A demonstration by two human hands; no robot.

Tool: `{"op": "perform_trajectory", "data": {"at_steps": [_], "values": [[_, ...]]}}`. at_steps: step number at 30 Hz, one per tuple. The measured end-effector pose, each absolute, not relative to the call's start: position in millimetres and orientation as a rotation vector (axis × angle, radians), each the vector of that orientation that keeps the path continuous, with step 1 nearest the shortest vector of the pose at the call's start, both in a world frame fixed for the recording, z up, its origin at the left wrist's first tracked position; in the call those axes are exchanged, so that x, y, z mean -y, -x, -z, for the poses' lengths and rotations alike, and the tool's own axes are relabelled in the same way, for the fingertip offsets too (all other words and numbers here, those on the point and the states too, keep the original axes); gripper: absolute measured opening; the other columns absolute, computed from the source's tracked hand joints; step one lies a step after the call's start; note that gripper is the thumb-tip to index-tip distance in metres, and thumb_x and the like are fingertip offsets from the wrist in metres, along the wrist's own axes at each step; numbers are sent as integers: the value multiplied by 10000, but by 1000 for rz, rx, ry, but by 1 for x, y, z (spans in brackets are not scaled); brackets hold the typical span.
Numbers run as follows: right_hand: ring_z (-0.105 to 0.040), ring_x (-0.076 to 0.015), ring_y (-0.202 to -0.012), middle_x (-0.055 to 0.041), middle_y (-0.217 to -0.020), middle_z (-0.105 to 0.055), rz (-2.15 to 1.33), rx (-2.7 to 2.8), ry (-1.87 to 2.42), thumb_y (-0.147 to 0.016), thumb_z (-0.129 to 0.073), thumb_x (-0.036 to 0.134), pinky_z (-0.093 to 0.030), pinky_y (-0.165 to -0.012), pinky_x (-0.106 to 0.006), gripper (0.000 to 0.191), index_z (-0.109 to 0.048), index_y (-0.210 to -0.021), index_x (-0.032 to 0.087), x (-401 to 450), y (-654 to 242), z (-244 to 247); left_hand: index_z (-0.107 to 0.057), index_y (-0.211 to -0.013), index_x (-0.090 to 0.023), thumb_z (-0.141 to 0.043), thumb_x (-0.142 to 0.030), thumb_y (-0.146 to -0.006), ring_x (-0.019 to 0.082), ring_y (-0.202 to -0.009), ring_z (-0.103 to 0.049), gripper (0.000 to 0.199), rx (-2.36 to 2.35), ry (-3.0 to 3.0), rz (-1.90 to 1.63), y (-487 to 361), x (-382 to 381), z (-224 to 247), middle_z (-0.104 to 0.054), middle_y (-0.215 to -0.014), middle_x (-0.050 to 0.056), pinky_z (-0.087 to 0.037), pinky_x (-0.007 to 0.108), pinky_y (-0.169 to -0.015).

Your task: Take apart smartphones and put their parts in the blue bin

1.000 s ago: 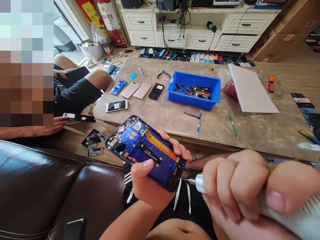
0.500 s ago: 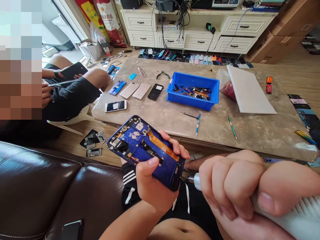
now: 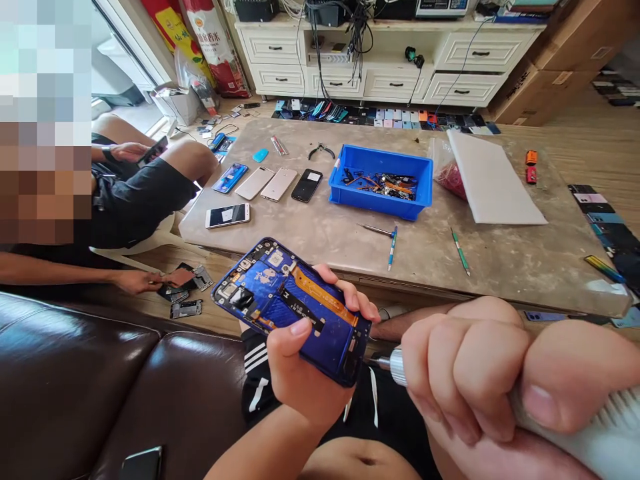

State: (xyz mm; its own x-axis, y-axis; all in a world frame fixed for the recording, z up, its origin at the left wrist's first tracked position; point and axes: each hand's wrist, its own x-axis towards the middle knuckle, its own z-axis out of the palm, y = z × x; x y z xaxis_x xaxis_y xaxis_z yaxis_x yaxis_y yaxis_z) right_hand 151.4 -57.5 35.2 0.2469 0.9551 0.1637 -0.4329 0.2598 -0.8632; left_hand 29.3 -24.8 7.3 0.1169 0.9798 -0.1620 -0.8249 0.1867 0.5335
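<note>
My left hand [image 3: 307, 380] is closed around an opened smartphone [image 3: 327, 343], thumb on its inner face and fingers over the far edge. The phone's blue inside faces up, with an orange flex cable [image 3: 325, 297] and a black one [image 3: 295, 307] across it. In my right hand [image 3: 470, 367], close to the camera, is a thick pale grey screwdriver [image 3: 399, 367], probably electric, with a silver ribbed collar. Its metal shaft points at the phone's lower right edge; whether the tip touches is unclear.
Ahead, the stone table [image 3: 320, 240] carries several phones [image 3: 257, 183], a blue bin [image 3: 380, 200] of small parts, pliers [image 3: 321, 151], a blue-handled screwdriver [image 3: 393, 247] and a green pen-like tool [image 3: 460, 252]. At left, another person's hand [image 3: 133, 281] reaches toward phone parts [image 3: 187, 309] on the floor.
The other person's arm has come down to the floor parts, and the dark flat device in their other hand has tilted. My hands, phone and screwdriver have barely moved; the view has shifted slightly.
</note>
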Motion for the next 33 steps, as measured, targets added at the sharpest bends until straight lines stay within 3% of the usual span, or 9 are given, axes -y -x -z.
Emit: {"op": "perform_trajectory", "data": {"at_steps": [5, 12, 23, 33], "values": [[-509, -134, -299, 63, -448, -608, -999, 818, 801, -942, -645, 362, -480, -343, -294, 436, -460, -575, 216, 55, -157, -40, -587, -1010, -184, -524, -410, -732, 248, -722, -594, 363, -534, -359, -1341, -24, 25, -6, -560, -778, 58, -480, 394, -730], [-512, -131, -291, 62, -457, -614, -1016, 850, 779, -976, -577, 431, -486, -381, -311, 451, -459, -597, 215, 49, -156, -37, -586, -1020, -182, -523, -411, -728, 267, -745, -602, 376, -527, -350, -1310, -24, 28, -5, -561, -783, 66, -487, 400, -722], [-520, -140, -301, 81, -516, -637, -1027, 885, 725, -901, -690, 435, -479, -367, -309, 354, -483, -686, 245, 50, -160, -26, -579, -1012, -177, -511, -402, -731, 257, -737, -594, 367, -514, -327, -1327, -26, 29, -8, -546, -783, 65, -490, 384, -694], [-604, -143, -430, 78, -638, -685, -1186, 911, 653, -919, -610, 388, -493, -458, -334, 337, -403, -705, 230, 54, -170, -22, -562, -1013, -175, -502, -402, -722, 257, -731, -585, 374, -486, -329, -1310, -25, 29, -8, -536, -779, 65, -479, 379, -668]]}}
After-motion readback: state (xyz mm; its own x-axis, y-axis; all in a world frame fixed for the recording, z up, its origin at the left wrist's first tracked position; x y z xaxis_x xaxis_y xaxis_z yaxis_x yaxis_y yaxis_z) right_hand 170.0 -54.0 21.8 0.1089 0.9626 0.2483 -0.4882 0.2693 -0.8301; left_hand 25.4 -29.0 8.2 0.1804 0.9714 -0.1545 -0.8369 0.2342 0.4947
